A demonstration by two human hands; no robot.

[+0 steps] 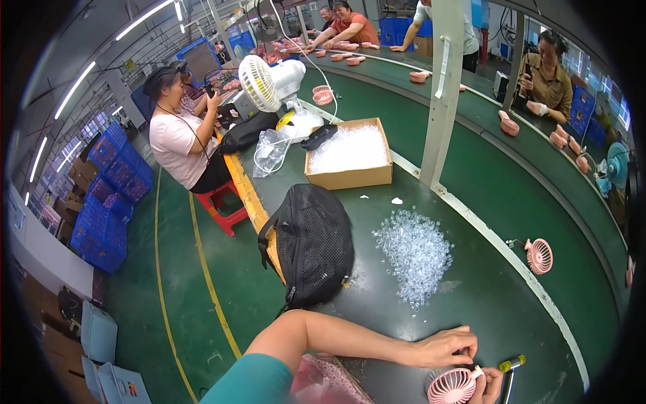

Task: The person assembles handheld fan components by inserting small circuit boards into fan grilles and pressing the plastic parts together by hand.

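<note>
In my right hand (491,386), at the lower right of the bench, is a small pink fan head (449,388) with a round slatted cage. The fingers close around its side, near a small pale stub on its rim. My left hand (444,348) is just above the fan head, its arm reaching across from the lower left. Its fingers are curled with the tips together; whatever they may hold is too small to make out. Beside my right hand is a thin tool with a yellow-green handle (513,363), perhaps a screwdriver. Small clear plastic pieces (415,256) lie in a pile beyond my left hand.
A black mesh bag (315,242) rests at the bench's left edge. Farther back stand a cardboard box (350,176) of clear pieces and a white fan (269,84). To the right, a green conveyor (491,182) carries a pink fan part (539,256). Several people work nearby.
</note>
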